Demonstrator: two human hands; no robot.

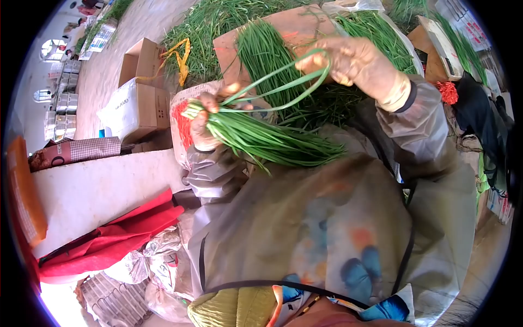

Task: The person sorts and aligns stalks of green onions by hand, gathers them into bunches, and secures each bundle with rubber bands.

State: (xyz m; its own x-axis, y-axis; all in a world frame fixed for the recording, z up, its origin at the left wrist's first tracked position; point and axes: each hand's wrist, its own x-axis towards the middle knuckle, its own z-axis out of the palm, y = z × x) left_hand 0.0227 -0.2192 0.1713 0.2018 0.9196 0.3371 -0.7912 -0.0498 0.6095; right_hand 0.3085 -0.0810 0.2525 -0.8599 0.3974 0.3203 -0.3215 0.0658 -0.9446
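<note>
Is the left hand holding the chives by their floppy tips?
No, the left hand grips the chive bunch near its pale stem ends.

Green stalks [272, 143], red cloth [117, 240]; yellow ribbon [184, 64]

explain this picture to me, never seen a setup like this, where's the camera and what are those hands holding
There is no machine here, just a person's two bare hands. The single picture comes from a camera worn on the head, looking forward and down, so the person's smock fills the lower middle.

The left hand holds a bunch of long green leaves near their pale ends. The right hand is raised, its fingers at a loop of leaves that runs back to the left hand; how firmly it grips is hard to tell.

Beyond them, a pile of similar leaves lies on a brownish board. A cardboard box stands to the left.
</note>
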